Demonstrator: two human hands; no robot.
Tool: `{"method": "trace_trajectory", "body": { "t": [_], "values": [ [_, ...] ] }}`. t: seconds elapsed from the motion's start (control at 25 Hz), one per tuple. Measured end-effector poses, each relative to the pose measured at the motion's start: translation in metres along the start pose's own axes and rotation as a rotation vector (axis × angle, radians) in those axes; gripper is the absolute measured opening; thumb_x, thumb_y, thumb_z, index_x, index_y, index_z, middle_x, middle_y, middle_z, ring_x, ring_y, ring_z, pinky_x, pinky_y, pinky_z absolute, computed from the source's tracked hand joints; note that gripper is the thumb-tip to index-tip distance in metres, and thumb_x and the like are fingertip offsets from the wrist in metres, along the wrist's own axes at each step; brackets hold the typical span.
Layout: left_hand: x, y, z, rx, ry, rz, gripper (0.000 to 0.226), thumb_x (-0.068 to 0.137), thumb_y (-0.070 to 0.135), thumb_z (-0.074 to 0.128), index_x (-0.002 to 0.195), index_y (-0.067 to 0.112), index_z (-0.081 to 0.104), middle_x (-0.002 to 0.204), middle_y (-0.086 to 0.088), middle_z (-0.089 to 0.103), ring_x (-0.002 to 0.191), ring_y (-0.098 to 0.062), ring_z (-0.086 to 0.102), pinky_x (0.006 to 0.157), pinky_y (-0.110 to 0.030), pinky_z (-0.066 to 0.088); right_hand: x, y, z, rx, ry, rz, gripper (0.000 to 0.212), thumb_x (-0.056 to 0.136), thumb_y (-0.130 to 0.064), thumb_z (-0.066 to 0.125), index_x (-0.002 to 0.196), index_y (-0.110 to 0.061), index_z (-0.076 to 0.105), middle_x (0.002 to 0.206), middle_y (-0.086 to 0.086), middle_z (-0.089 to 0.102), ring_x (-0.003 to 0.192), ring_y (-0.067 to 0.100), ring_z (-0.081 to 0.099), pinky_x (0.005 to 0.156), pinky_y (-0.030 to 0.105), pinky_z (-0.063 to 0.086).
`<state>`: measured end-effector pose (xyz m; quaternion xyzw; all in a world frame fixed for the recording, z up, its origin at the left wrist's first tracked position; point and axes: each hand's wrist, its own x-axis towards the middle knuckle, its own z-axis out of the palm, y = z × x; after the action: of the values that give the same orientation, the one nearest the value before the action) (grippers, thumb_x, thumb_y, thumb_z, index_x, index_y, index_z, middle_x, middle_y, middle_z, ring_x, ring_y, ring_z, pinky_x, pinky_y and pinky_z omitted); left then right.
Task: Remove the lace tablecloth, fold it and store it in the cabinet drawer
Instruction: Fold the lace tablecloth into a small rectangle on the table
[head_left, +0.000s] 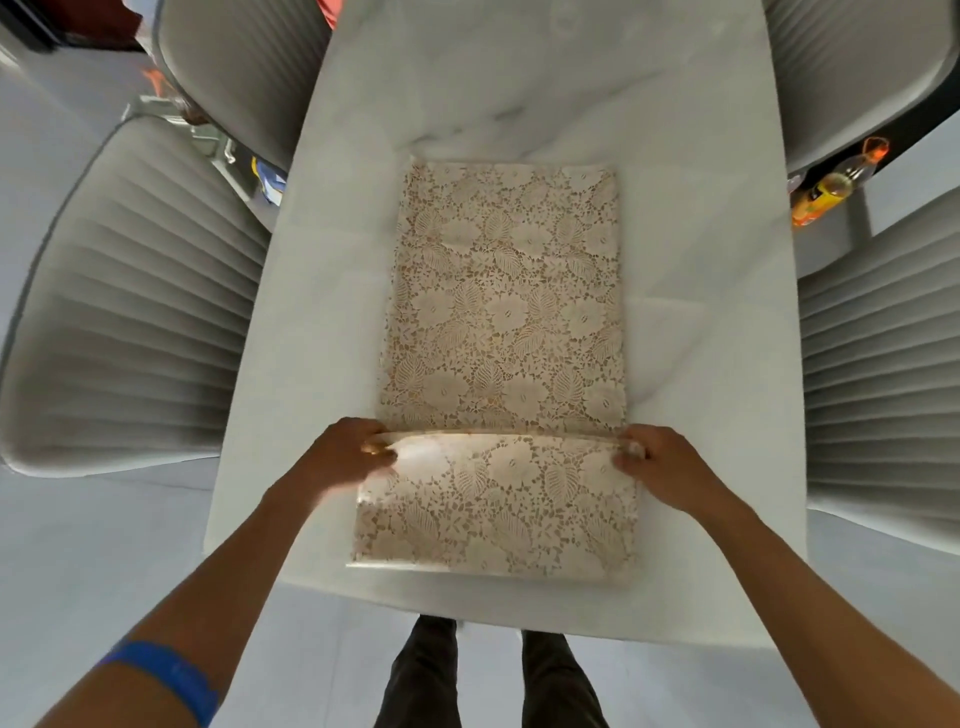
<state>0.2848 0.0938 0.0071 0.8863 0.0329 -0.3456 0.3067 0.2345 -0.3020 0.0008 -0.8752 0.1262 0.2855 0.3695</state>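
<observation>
The lace tablecloth (506, 312), already folded narrow, is pinched at its doubled-over edge by the left hand (345, 449) and right hand (662, 462); beyond the grip more folding remains, storing undone.

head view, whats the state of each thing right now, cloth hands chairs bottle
lace tablecloth: folded to a long strip on the table, near end turned over
left hand: grips the left end of the fold
right hand: grips the right end of the fold
chairs: pushed up to the table
bottle: lying tilted, right of the table
</observation>
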Motion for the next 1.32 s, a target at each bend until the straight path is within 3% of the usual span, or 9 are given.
{"method": "trace_trajectory", "body": {
  "t": [0.12,0.24,0.36,0.44,0.52,0.64,0.72,0.96,1.32],
  "values": [
    [0.020,0.010,-0.016,-0.345,0.117,-0.048,0.004,0.091,0.018,0.067,0.089,0.020,0.064,0.095,-0.001,0.066,0.088,-0.017,0.061,0.070,-0.026,0.044,0.022,-0.008,-0.009,-0.021,0.147,-0.005,0.012,0.091,-0.012,0.062,0.102,-0.012,0.066,0.088,0.002,0.062,0.079,0.021,0.057,0.062,0.027,0.036],
    [0.033,0.009,0.004,-0.264,0.275,-0.101,0.017,0.097,0.026,0.058,0.102,0.010,0.059,0.101,-0.006,0.064,0.094,-0.024,0.060,0.083,-0.036,0.048,0.034,-0.006,-0.002,0.013,0.222,0.020,0.007,0.092,-0.015,0.058,0.096,-0.017,0.064,0.088,-0.001,0.063,0.080,0.021,0.057,0.065,0.028,0.036],
    [0.027,-0.004,0.022,-0.371,0.439,-0.155,0.024,0.095,0.033,0.059,0.105,0.011,0.055,0.098,-0.007,0.065,0.084,-0.025,0.063,0.071,-0.033,0.048,0.035,-0.006,0.008,0.114,0.323,-0.016,0.002,0.093,-0.022,0.060,0.094,-0.020,0.061,0.080,-0.008,0.062,0.076,0.015,0.057,0.061,0.025,0.041],
    [0.013,-0.012,0.025,-0.492,0.454,-0.243,0.035,0.088,0.043,0.064,0.109,0.018,0.052,0.094,-0.006,0.067,0.075,-0.020,0.064,0.066,-0.032,0.049,0.036,-0.011,0.012,0.186,0.368,0.035,0.016,0.092,-0.029,0.063,0.103,-0.019,0.060,0.086,-0.006,0.063,0.079,0.016,0.059,0.067,0.028,0.046],
    [-0.012,-0.022,0.037,-0.436,0.399,-0.280,0.044,0.082,0.047,0.070,0.112,0.024,0.047,0.090,-0.003,0.069,0.079,-0.021,0.066,0.074,-0.037,0.052,0.024,-0.012,0.015,0.241,0.322,0.160,0.030,0.087,-0.035,0.067,0.110,-0.019,0.055,0.093,-0.004,0.063,0.084,0.018,0.062,0.076,0.034,0.051],
    [-0.060,-0.034,0.069,-0.312,0.316,-0.236,0.036,0.084,0.029,0.071,0.108,0.029,0.045,0.095,-0.002,0.068,0.083,-0.026,0.067,0.077,-0.042,0.055,-0.020,0.002,0.035,0.217,0.155,0.326,0.034,0.078,-0.027,0.066,0.107,-0.023,0.048,0.093,-0.007,0.063,0.082,0.015,0.064,0.068,0.033,0.052],
    [-0.072,-0.038,0.080,-0.315,0.369,-0.197,0.029,0.087,0.021,0.067,0.108,0.027,0.048,0.100,0.000,0.066,0.086,-0.026,0.066,0.075,-0.038,0.053,-0.042,0.011,0.052,0.183,0.060,0.373,0.033,0.078,-0.018,0.060,0.108,-0.024,0.049,0.094,-0.007,0.063,0.083,0.014,0.064,0.066,0.031,0.052],
    [-0.060,-0.043,0.086,-0.299,0.531,-0.081,0.029,0.091,0.015,0.063,0.113,0.024,0.046,0.098,0.003,0.063,0.075,-0.023,0.065,0.063,-0.029,0.049,-0.032,0.012,0.060,0.255,0.304,0.335,0.011,0.084,-0.012,0.060,0.093,-0.018,0.061,0.088,0.002,0.069,0.076,0.017,0.063,0.064,0.029,0.047],
    [-0.056,-0.048,0.099,-0.257,0.551,-0.077,0.030,0.093,0.019,0.060,0.116,0.028,0.044,0.106,-0.004,0.067,0.082,-0.026,0.063,0.072,-0.040,0.057,-0.039,0.013,0.067,0.138,0.313,0.279,0.012,0.087,-0.007,0.057,0.095,-0.014,0.052,0.079,0.003,0.063,0.079,0.032,0.062,0.066,0.032,0.040]
  ]
}}
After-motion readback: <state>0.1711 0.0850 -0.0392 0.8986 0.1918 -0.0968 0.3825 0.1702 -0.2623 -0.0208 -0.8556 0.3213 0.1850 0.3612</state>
